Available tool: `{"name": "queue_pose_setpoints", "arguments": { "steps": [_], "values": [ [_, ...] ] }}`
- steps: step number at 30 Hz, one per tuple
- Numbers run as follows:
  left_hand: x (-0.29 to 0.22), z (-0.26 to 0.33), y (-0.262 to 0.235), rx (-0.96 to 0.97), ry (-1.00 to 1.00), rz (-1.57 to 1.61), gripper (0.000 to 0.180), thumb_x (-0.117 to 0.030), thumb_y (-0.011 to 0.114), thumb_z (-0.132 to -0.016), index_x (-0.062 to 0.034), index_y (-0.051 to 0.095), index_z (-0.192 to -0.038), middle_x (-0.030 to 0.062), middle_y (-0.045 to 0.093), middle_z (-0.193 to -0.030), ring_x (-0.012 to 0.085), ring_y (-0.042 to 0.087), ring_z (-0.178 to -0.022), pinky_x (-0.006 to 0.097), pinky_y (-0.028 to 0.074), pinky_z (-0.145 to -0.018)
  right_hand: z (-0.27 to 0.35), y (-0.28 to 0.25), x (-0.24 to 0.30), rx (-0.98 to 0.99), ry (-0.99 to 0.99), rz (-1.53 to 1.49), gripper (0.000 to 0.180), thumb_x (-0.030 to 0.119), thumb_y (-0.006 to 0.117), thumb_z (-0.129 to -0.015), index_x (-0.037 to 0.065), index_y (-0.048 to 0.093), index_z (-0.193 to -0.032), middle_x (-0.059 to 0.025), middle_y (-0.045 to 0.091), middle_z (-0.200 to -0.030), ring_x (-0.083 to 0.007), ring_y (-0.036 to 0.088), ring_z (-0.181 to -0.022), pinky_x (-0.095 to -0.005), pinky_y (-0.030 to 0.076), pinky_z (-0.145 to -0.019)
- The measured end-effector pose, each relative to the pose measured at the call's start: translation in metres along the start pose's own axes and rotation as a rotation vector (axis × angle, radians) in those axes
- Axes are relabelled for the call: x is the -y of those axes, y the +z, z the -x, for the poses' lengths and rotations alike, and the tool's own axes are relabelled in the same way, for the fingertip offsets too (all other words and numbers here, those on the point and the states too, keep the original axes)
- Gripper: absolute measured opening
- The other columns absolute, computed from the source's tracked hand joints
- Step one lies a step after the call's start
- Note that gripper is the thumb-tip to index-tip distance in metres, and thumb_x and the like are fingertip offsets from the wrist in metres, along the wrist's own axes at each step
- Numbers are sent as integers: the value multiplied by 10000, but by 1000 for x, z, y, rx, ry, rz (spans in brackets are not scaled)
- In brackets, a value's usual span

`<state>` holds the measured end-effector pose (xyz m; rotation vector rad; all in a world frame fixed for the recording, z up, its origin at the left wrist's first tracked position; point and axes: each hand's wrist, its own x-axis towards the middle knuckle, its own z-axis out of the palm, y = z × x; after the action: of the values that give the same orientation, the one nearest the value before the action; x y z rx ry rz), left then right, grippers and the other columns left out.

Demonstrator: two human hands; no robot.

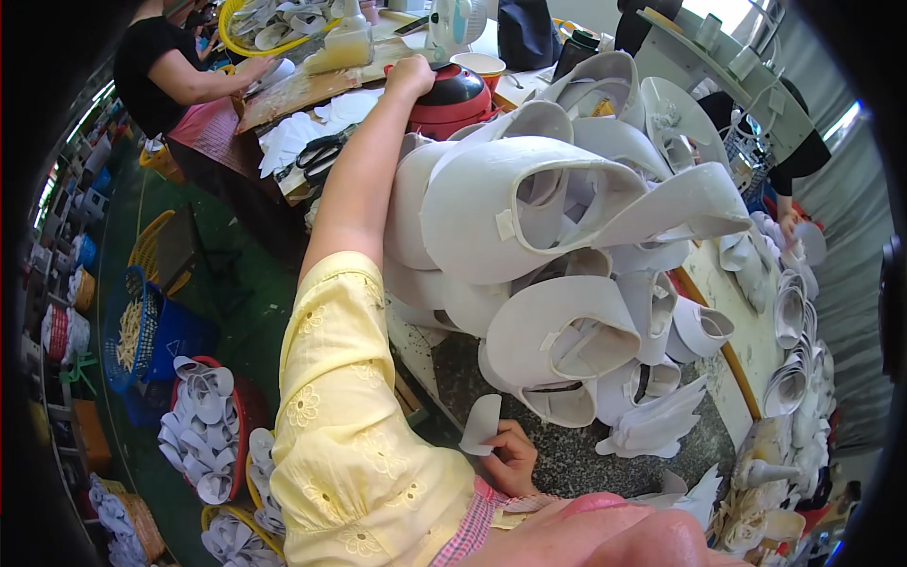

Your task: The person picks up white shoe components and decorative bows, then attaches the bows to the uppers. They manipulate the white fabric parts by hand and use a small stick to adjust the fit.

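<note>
My left hand (412, 77), at the end of a bare forearm, is closed at the top of a red pot (452, 115) with a black lid (455, 87), seemingly on its handle. Low in the view, near my chest, my right hand (511, 460) pinches a small curved white piece (483, 424). Between the two hands rises a big pile of stiff white visor-shaped pieces (472, 210) with oval openings. A stack of thin white flat pieces (657, 423) lies on the dark speckled tabletop (567, 463), right of my right hand.
Black scissors (321, 156) lie beside white cut pieces (293, 142) left of the pot. A small fan (457, 26) stands behind it. Baskets of white pieces (203, 430) are on the floor at left. A person (179, 76) works at far left, another's hand (787, 222) at right.
</note>
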<state>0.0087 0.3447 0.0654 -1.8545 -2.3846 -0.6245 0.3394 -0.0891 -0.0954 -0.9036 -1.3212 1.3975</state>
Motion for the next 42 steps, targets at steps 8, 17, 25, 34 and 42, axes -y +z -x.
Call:
{"name": "queue_pose_setpoints", "arguments": {
  "steps": [8,17,25,34,42],
  "values": [
    [60,79,-51,-335,149,1077,218,-142,533,-831,-32,611,-1002,69,628,-930,130,572,-849,246,433,-778,-1,8,1,38,-195,245,94,23,643,-646,34,560,-688,-100,560,-822,-221,543,-762,-292,427,-686],
    [-29,428,-48,-149,742,1000,381,7,575,-619,24,554,-999,153,582,-1018,284,537,-950,361,394,-850,3,-3,43,-241,-348,-129,115,-56,633,-665,-9,575,-754,-89,507,-923,-148,490,-839,-240,380,-741],
    [-120,526,-52,208,1023,1108,246,-49,660,-548,-144,639,-774,72,514,-1022,250,468,-924,327,390,-745,108,-50,82,-479,-660,542,238,-69,654,-568,16,612,-787,-121,514,-964,-205,552,-842,-293,450,-722],
    [-200,574,-31,183,1374,990,328,-59,685,-455,-158,678,-768,48,530,-950,268,462,-916,364,404,-779,194,-113,106,-422,-402,621,199,-11,624,-566,66,576,-742,-119,466,-938,-229,509,-835,-267,405,-716],
    [-258,557,-36,473,1230,882,776,-286,778,-563,-82,442,-1232,109,421,-1256,241,415,-1126,355,372,-871,218,-159,94,-834,-391,453,141,-70,644,-658,22,554,-713,-48,458,-868,-138,486,-802,-224,377,-691]
  ]
}}
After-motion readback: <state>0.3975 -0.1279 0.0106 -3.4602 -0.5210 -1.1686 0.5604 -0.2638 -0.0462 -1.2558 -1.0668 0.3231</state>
